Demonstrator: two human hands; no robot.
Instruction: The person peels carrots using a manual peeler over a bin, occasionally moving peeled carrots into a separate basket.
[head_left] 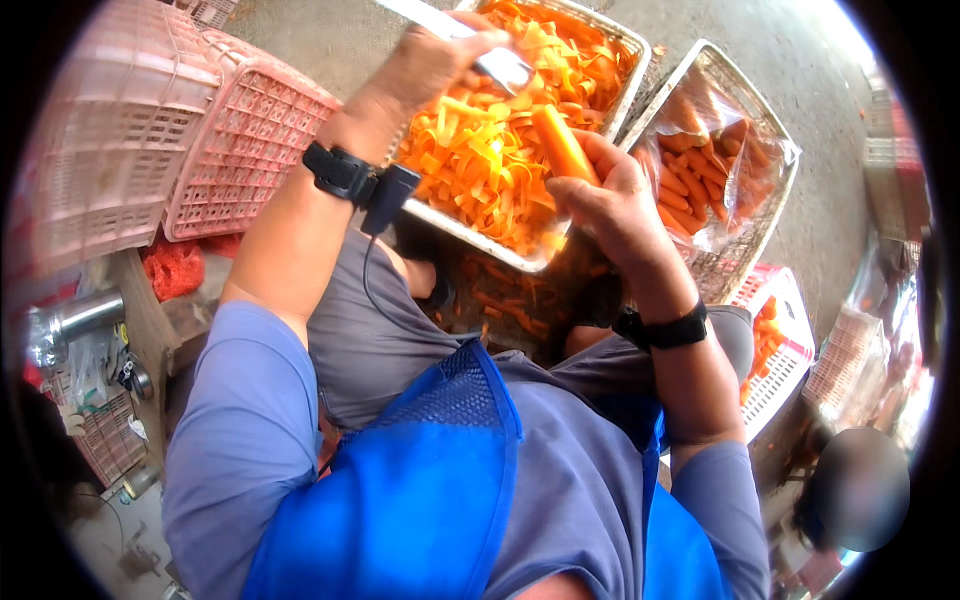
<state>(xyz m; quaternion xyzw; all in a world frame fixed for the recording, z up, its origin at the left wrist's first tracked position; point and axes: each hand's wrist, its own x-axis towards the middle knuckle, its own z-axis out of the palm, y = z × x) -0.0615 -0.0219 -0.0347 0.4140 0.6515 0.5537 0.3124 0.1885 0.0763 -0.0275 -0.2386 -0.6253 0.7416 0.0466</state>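
My left hand (432, 68) is wrapped round a peeler (506, 70) with a white handle and a shiny metal head, slightly blurred. My right hand (618, 192) grips the lower end of a thick peeled carrot (562, 142), which tilts up toward the peeler. A small gap separates the peeler's head from the carrot. Below both hands, a pale crate (478, 250) holds a deep heap of orange carrot peels (470, 160) in long ribbons.
Whole carrots (695, 185) lie in a clear plastic bag inside a second crate (757, 250) on the right. A red-and-white basket (790, 350) with orange pieces stands by my right knee. Stacked pink crates (245, 140) rise at the left. Scattered peels (510, 305) lie between my feet.
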